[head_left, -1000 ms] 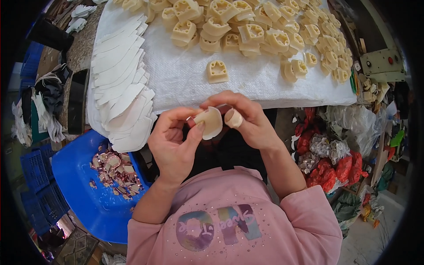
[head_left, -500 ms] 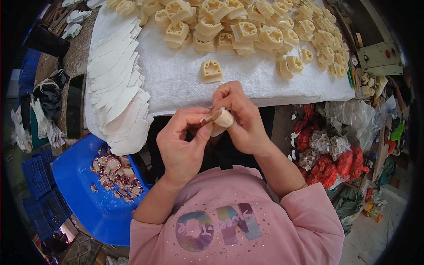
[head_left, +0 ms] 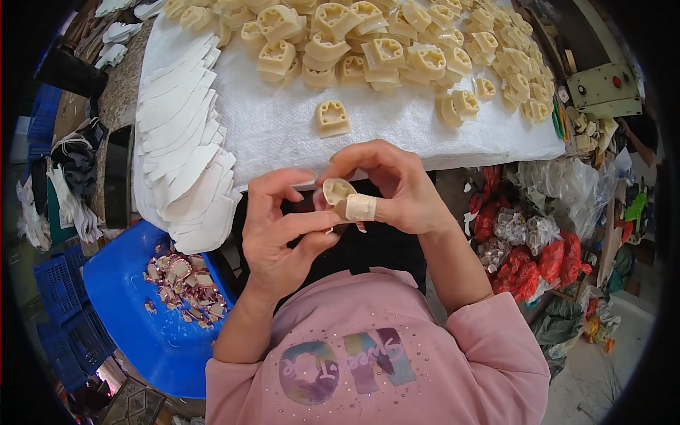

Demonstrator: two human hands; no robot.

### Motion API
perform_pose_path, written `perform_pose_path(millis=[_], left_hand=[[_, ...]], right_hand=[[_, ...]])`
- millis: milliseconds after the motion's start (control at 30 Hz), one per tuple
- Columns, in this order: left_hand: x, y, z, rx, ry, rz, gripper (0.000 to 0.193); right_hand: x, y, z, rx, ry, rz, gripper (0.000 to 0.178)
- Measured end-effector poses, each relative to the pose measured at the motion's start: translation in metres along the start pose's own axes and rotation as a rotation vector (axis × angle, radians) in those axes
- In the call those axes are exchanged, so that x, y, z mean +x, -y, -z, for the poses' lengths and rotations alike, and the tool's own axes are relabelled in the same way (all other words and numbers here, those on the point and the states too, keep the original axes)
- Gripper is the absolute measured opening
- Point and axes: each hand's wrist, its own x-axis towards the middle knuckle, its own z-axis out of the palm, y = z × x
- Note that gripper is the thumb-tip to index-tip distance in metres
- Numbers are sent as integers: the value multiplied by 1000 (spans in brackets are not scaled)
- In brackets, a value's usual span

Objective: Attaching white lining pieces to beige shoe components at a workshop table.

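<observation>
Between my two hands is a small cream plastic piece, likely a shoe heel (head_left: 338, 190), with its hollowed, rimmed face turned up. My right hand (head_left: 411, 191) grips it between curled fingers and thumb. A pale wrap, apparently tape (head_left: 362, 208), goes round that thumb. My left hand (head_left: 280, 230) reaches in from the other side, its fingertips closed at the piece's lower edge. A thin pinkish-brown edge shows beside the piece, partly hidden by fingers. Just beyond my hands, a single cream heel (head_left: 332, 119) rests on the white woven cloth (head_left: 269, 145).
Many similar heels (head_left: 382, 53) lie heaped at the back. Overlapping thin white cut pieces (head_left: 188, 156) line the left edge. A blue tub (head_left: 127, 301) at lower left holds shiny pinkish pieces (head_left: 185, 283). Red plastic bags (head_left: 520, 273) lie at right.
My hands have come slightly nearer and turned the held piece, so its hollow face now shows. The left fingers have spread and shifted. The view has moved a little.
</observation>
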Motion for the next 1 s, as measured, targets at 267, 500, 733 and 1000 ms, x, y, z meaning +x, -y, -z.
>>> perform_pose_path(millis=[267,500,733,1000], left_hand=[[2,1,-7,-677,190,624,58],[-10,1,-19,-542,3,569,56],[-2,-14,-31,-473,-10,415,72],[-10,-11,-30,-317,-37,382,62]], right_hand=[[-1,-6,-18,-300,-16,282,42],[-5,-12,-27,-500,-112,422,33],[3,-2,-22,300,173,-331,19],[-7,-21,-39,-36,74,141,21]])
